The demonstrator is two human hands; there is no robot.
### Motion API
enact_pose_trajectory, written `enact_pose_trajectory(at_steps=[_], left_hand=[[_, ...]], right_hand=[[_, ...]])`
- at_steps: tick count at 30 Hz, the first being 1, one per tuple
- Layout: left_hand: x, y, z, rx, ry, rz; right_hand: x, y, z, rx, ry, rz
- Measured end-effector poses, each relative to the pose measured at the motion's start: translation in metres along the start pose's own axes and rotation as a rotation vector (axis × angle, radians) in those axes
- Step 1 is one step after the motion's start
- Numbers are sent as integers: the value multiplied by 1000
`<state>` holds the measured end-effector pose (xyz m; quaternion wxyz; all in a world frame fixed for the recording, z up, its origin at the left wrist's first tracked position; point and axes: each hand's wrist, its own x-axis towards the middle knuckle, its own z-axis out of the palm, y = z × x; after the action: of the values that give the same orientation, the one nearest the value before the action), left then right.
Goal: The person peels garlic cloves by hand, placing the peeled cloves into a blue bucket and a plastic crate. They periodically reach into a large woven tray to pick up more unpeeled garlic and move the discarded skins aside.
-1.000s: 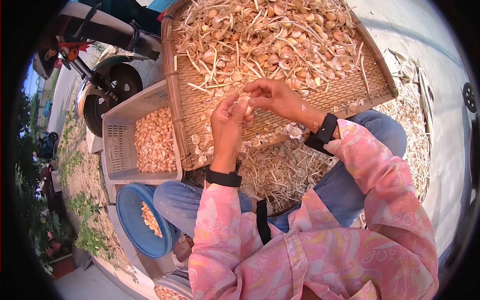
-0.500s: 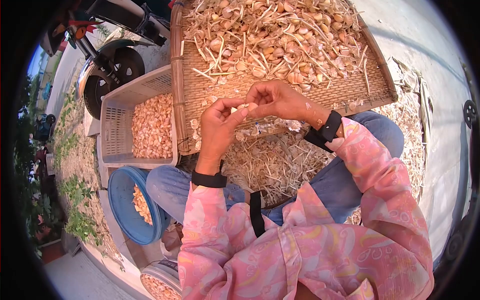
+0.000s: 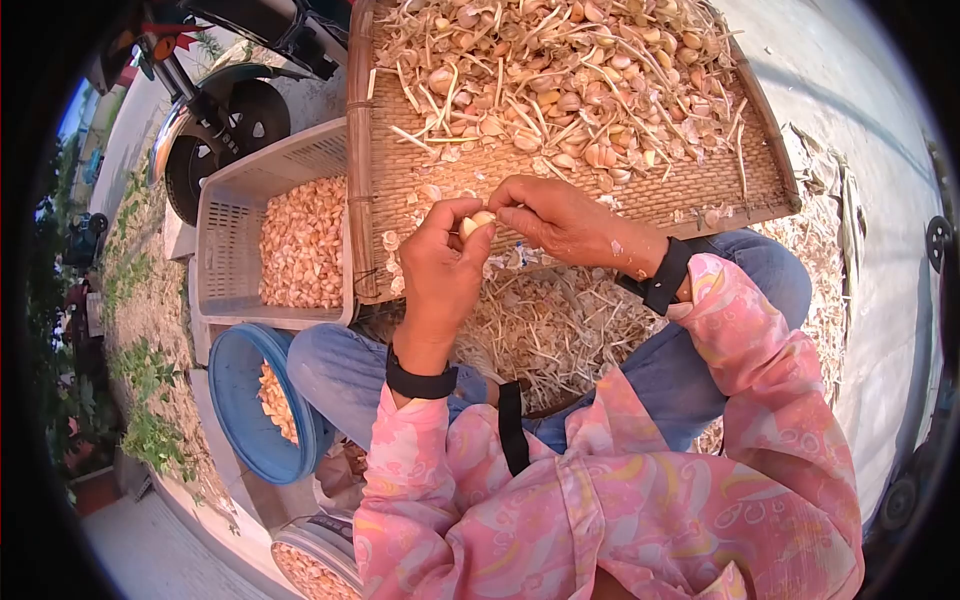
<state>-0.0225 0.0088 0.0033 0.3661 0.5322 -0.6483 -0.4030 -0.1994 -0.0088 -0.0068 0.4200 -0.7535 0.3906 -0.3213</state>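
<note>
Between the thumb and fingers of my left hand (image 3: 440, 262) are pale garlic cloves (image 3: 476, 223). My right hand (image 3: 560, 220) touches them from the right, its thumb and index finger pinched together at their edge. Both hands are above the near edge of a woven tray (image 3: 410, 165). Farther back on the tray lies a heap of garlic cloves (image 3: 600, 155) mixed with dry stems and skins. Whether the right fingertips hold a bit of skin is too small to tell.
At the left stands a plastic crate (image 3: 228, 245) with garlic cloves. Nearer are a blue bucket (image 3: 235, 420) and a white bucket (image 3: 335, 540), both with cloves. Husks and stems (image 3: 560, 330) lie below the tray between my legs. A wheel (image 3: 240, 130) is at the upper left.
The cloves at my left fingertips now show more openly. My right hand has shifted slightly right and down, its fingers curled lower. The whole view has moved a little.
</note>
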Motion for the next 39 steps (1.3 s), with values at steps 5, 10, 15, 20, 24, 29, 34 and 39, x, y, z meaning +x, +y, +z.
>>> enact_pose_trajectory(at_steps=[5,10,15,20,24,29,34,39], left_hand=[[3,-4,8,202,-1,152],[6,0,17,254,-66,209],[2,-8,25,-92,-130,7],[63,-40,6,121,32,75],[127,-61,27,540,30,359],[147,-82,48,686,-144,304],[128,-93,28,462,-29,3],[113,-89,6,296,160,116]], right_hand=[[-7,14,6,-332,2,-144],[-10,5,5,-512,-65,10],[-14,19,6,-456,38,-21],[-18,29,4,-445,48,311],[-16,31,5,-446,16,256],[-14,35,6,-466,38,219],[-11,36,8,-373,90,210],[-16,50,8,-334,106,229]])
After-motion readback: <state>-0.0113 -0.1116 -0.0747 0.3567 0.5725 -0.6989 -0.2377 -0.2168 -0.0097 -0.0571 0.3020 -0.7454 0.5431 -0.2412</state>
